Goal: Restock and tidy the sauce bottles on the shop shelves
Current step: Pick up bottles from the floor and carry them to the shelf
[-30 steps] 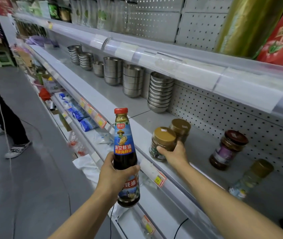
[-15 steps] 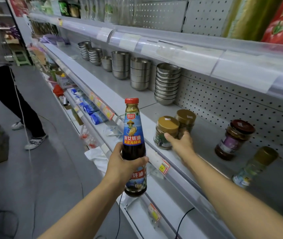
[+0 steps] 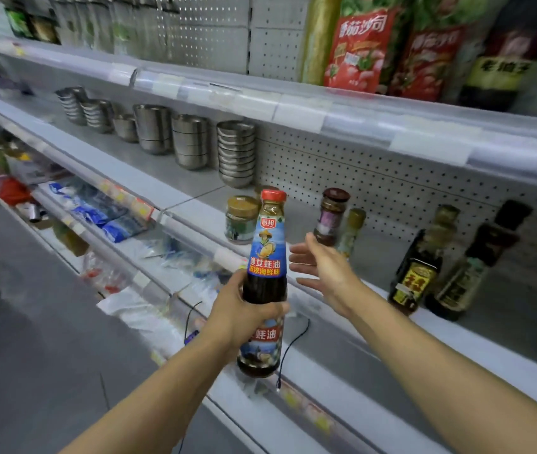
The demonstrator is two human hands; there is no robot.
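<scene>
Left hand (image 3: 244, 317) grips the oyster sauce bottle (image 3: 264, 283) round its lower body, fingers wrapped tight, bottle upright and held out in front of the shelf (image 3: 195, 191), not yet on it. Right hand (image 3: 323, 270) holds nothing: fingers spread and relaxed, hovering just beside the bottle's label and over the shelf's front edge.

Likely step: seat the bottle on the middle shelf among the other sauces. To do it well, I'd judge: bring the free hand under or round the shoulder for a second hold, lift the base over the raised price rail, set it down flat in the bare stretch between the gold-lidded jar (image 3: 241, 219) and the dark-lidded jar (image 3: 331, 216), label facing out. Tall, narrow bottle with a small foot; it would tip easily if nudged.

Materials:
- Bottle: glass by the look, dark sauce inside, glossy blue wrap label, red screw cap, slim neck.
- Jars: squat, round, metal-looking lids.
- Two dark bottles (image 3: 414, 270) to the right, square-shouldered, leaning in the wide-angle view.
- Shelf: smooth painted metal, pegboard back, clear plastic label strip.
- Stacked steel bowls (image 3: 236, 154) further left, shiny.
</scene>
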